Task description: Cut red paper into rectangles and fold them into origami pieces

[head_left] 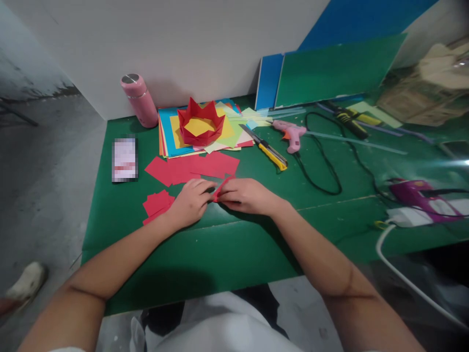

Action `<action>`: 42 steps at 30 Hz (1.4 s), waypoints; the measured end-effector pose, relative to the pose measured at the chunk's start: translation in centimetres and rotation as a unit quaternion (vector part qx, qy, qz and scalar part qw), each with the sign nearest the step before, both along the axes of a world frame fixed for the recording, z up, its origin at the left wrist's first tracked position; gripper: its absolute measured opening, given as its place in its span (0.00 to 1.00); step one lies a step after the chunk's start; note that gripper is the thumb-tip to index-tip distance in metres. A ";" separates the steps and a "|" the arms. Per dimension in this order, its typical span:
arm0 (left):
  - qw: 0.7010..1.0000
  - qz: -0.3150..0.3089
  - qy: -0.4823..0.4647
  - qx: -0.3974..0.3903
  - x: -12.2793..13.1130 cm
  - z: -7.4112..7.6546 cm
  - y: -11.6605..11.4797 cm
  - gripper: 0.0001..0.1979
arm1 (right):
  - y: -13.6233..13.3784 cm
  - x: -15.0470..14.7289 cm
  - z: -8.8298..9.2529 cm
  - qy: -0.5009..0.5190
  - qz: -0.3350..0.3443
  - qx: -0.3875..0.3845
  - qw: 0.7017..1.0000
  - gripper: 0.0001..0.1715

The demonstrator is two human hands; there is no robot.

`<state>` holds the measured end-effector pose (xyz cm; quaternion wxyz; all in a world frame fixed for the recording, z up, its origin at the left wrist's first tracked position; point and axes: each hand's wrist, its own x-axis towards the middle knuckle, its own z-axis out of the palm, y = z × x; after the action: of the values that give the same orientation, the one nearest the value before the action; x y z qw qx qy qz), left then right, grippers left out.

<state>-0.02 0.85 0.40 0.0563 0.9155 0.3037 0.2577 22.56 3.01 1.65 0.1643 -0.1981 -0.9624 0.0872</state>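
The left hand (190,200) and right hand (245,195) meet low over the matte green bench (234,249). Each is closed in a pinch on one small folded red paper piece (222,188) held between them. Just left of the left hand lies a little pile of flat red paper squares (157,203), and beyond both hands larger red sheets (198,168) overlap. Farther beyond, a spiky red paper box (201,134) holds one yellow sheet (200,127). Beyond the right hand lie one yellow utility knife (266,147) and one pink glue gun (291,133).
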 end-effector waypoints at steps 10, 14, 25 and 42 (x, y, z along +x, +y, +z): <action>0.995 -0.063 -0.033 -0.071 -0.6 -0.3 0.7 0.15 | 0.1 -0.2 0.1 0.027 -0.044 -0.148 0.988 0.12; 0.987 0.001 -0.058 -0.152 -0.1 0.2 0.5 0.07 | 0.0 -0.7 0.3 0.027 -0.099 -0.210 0.972 0.10; 0.974 0.049 -0.069 -0.212 0.4 -0.1 0.4 0.05 | 0.0 -1.2 0.3 0.006 -0.158 -0.245 0.957 0.07; 0.970 0.027 -0.092 -0.223 0.4 -0.3 0.6 0.05 | -0.1 -1.7 0.6 -0.015 -0.197 -0.244 0.949 0.05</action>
<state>0.42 1.46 0.13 0.2801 0.8435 0.3716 0.2682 20.85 2.91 2.30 0.1107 -0.4194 -0.8555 0.2827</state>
